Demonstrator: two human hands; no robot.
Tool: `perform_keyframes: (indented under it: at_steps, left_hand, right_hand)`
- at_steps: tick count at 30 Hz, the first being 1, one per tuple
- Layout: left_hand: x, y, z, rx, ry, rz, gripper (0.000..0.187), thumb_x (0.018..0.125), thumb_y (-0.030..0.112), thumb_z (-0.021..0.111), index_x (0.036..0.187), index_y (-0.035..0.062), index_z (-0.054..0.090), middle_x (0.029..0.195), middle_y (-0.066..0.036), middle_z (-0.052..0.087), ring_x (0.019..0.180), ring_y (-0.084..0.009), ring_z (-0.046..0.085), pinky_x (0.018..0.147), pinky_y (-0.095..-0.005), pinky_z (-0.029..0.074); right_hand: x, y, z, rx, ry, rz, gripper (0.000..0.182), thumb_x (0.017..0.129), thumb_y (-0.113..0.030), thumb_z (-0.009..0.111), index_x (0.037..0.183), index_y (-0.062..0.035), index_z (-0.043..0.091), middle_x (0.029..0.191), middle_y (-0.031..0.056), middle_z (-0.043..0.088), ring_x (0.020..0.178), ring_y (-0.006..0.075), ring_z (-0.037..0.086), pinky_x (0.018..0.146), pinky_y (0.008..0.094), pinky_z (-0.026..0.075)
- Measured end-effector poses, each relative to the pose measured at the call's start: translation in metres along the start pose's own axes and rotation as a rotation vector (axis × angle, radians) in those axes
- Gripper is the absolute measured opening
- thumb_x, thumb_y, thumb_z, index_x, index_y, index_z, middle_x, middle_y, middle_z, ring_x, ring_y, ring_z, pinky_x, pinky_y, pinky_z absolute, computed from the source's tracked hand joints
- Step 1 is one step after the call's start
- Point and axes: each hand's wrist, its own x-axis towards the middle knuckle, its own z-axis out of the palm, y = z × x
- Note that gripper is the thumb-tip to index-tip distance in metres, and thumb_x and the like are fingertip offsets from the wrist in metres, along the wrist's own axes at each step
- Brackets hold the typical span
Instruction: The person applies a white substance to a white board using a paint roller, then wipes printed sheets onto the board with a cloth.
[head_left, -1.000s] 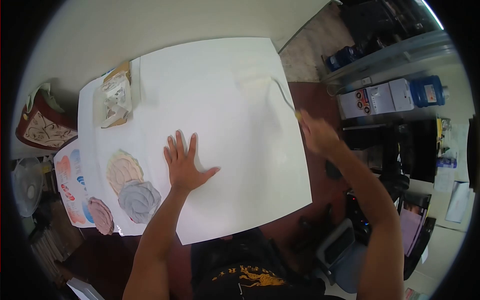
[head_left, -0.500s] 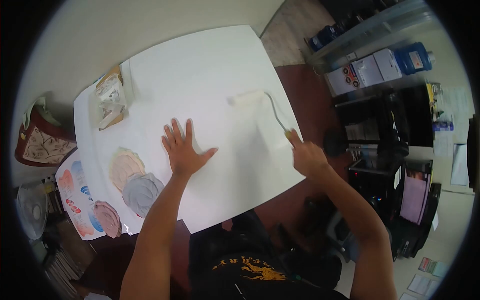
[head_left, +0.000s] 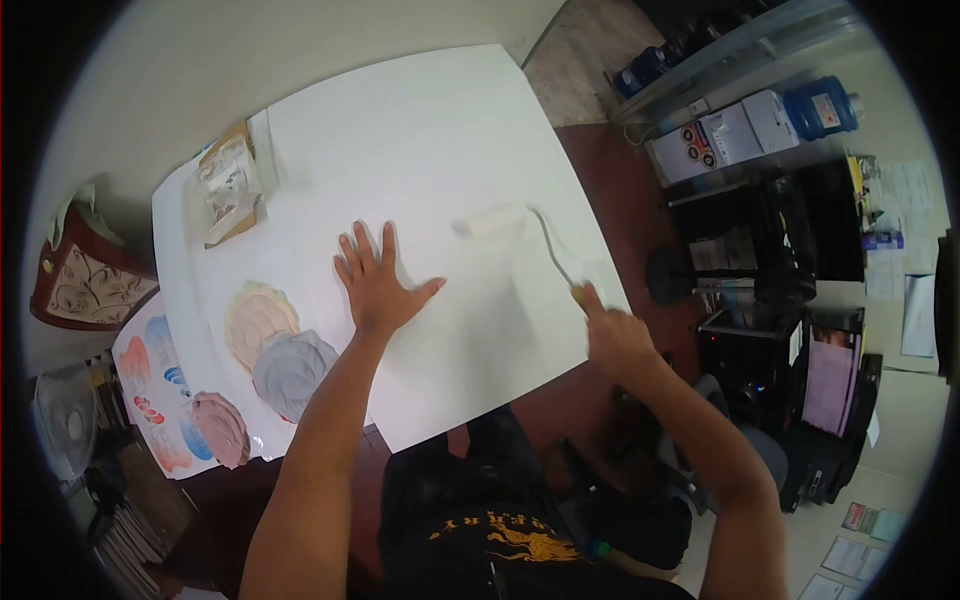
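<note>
A large white board (head_left: 420,130) lies before me on a table. My left hand (head_left: 378,290) rests flat on it with the fingers spread. My right hand (head_left: 622,340) is wrapped around the handle of a paint roller (head_left: 497,223); a bent metal rod links the handle to the white roller sleeve, which is on the board right of my left hand. Left of my left forearm are a grey rosette-shaped piece (head_left: 293,375), a cream one (head_left: 258,325) partly under it, and a pink one (head_left: 220,430).
Near the board's far left edge sits a cardboard tray with clear plastic (head_left: 232,185). A sheet with red and blue paint marks (head_left: 160,400) lies at lower left, by a fan (head_left: 68,420). A printed chair back (head_left: 90,290) stands left; a water jug (head_left: 820,108) is right.
The roller sleeve has shifted slightly toward me on the board, with my right hand still on its handle. My left hand stays flat; the whole view has shifted a little.
</note>
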Motion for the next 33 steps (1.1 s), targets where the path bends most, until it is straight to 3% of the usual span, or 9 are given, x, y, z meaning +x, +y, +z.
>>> perform_keyframes:
  at_steps: [5,8,11,17,20,23,29,31,33]
  left_hand:
    - [0.0,0.001,-0.005,-0.007,-0.044,-0.013,0.118,0.072,0.078,0.067,0.16,0.0145,0.02,0.164,-0.027,0.003,0.15,-0.0498,0.003,0.118,-0.0629,0.007]
    - [0.001,-0.001,-0.007,-0.045,-0.054,-0.023,0.119,0.072,0.077,0.068,0.16,0.0134,0.02,0.164,-0.027,0.002,0.15,-0.0494,0.001,0.118,-0.0623,0.006]
    - [0.002,-0.001,-0.012,-0.077,-0.089,-0.047,0.119,0.072,0.077,0.068,0.16,0.0132,0.019,0.165,-0.026,0.002,0.151,-0.0481,-0.002,0.119,-0.061,0.004]
    - [0.006,0.002,-0.017,-0.075,-0.14,-0.093,0.119,0.072,0.075,0.07,0.16,0.0141,0.019,0.165,-0.025,0.002,0.151,-0.046,-0.003,0.121,-0.0593,0.003]
    - [0.01,0.005,-0.018,-0.049,-0.136,-0.092,0.119,0.071,0.074,0.071,0.16,0.0144,0.019,0.164,-0.025,0.003,0.151,-0.0466,-0.001,0.12,-0.0593,0.004]
    - [0.007,0.007,-0.014,-0.027,-0.113,-0.076,0.121,0.07,0.075,0.072,0.16,0.014,0.019,0.164,-0.026,0.005,0.151,-0.0477,0.002,0.119,-0.0612,0.007]
    - [0.004,0.002,-0.004,-0.047,-0.083,-0.062,0.124,0.068,0.077,0.071,0.16,0.0143,0.017,0.165,-0.025,0.0,0.151,-0.0471,-0.005,0.118,-0.0648,0.003]
    - [0.004,0.001,-0.006,-0.058,-0.104,-0.068,0.124,0.068,0.078,0.069,0.161,0.0145,0.017,0.165,-0.025,-0.002,0.151,-0.0478,-0.006,0.118,-0.065,0.002]
    - [0.005,0.001,-0.009,-0.061,-0.138,-0.072,0.123,0.069,0.079,0.067,0.161,0.0143,0.017,0.165,-0.027,-0.003,0.15,-0.0494,-0.007,0.118,-0.065,0.001]
  right_hand:
    - [0.008,-0.014,-0.007,-0.021,-0.048,0.048,0.065,0.093,-0.014,0.057,0.151,-0.0021,0.03,0.084,0.0196,0.067,0.076,0.0378,0.069,0.071,0.0482,0.056]
    - [-0.027,-0.004,0.011,0.091,-0.098,0.147,0.06,0.095,-0.02,0.057,0.149,-0.0066,0.033,0.081,0.0246,0.068,0.074,0.0457,0.068,0.07,0.0589,0.053]
    - [0.028,-0.01,0.008,0.073,0.015,0.141,0.06,0.095,-0.022,0.057,0.148,-0.0072,0.033,0.078,0.0267,0.067,0.076,0.0475,0.067,0.071,0.0608,0.052]
    - [0.292,-0.025,-0.06,0.03,0.239,-0.015,0.035,0.096,-0.018,0.051,0.129,-0.0065,0.047,0.096,0.03,0.068,0.093,0.0479,0.067,0.082,0.0554,0.054]
    - [0.317,-0.037,-0.077,0.103,0.208,-0.025,0.034,0.095,-0.017,0.051,0.127,-0.0042,0.048,0.098,0.0304,0.067,0.094,0.0482,0.066,0.083,0.0548,0.054]
    - [0.26,0.004,-0.049,0.015,0.164,-0.041,0.054,0.092,-0.011,0.052,0.144,-0.0038,0.039,0.1,0.0277,0.067,0.091,0.0438,0.068,0.081,0.0522,0.054]
    - [-0.011,0.135,0.051,0.134,0.164,-0.27,0.07,0.087,-0.009,0.061,0.151,-0.0063,0.034,0.097,0.0251,0.069,0.073,0.0439,0.065,0.069,0.0541,0.054]
    - [-0.075,0.127,0.032,0.271,-0.018,0.018,0.063,0.088,-0.009,0.062,0.147,-0.0054,0.041,0.1,0.0261,0.07,0.083,0.0479,0.067,0.073,0.0544,0.055]
    - [-0.107,0.118,0.009,0.231,-0.073,0.068,0.06,0.088,-0.005,0.061,0.145,-0.0007,0.044,0.102,0.0272,0.07,0.086,0.0473,0.068,0.074,0.053,0.055]
